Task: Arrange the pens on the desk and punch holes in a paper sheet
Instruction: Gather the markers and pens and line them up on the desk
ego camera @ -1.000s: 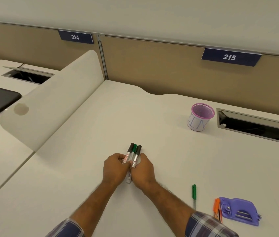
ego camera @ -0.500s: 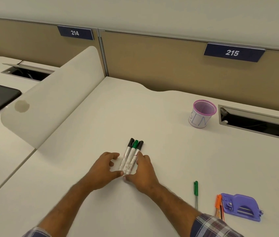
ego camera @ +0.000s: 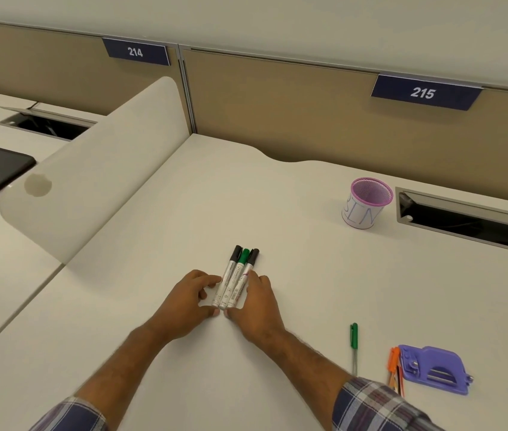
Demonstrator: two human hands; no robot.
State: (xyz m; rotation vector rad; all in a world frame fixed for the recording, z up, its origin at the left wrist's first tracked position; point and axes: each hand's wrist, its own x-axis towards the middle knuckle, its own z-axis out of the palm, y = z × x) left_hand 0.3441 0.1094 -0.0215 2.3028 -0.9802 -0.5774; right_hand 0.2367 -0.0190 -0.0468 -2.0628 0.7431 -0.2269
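- Three white-barrelled markers point(ego camera: 234, 279), two black-capped with a green-capped one between them, lie flat side by side in the middle of the white desk point(ego camera: 277, 213), barrels touching, caps pointing to the far edge.
- Left hand point(ego camera: 184, 303) rests on the desk at the left of the row, fingers loosely bent, fingertips against the outer marker's barrel, thumb at the near ends.
- Right hand point(ego camera: 254, 306) mirrors it on the right side, fingers relaxed along the outer barrel, thumb tip meeting the left thumb just below the marker ends. Neither hand wraps round anything.
- Slim green-capped pen point(ego camera: 353, 340) lies well apart, toward the near right corner, beside the right plaid sleeve point(ego camera: 371, 405).
- Orange pens point(ego camera: 394, 365) lie touching the left side of a purple plastic hole punch point(ego camera: 433, 368) near the right edge.
- Pink mesh pen cup with a white paper label point(ego camera: 366, 203) stands upright toward the far right, just beside the cable slot point(ego camera: 470, 219).
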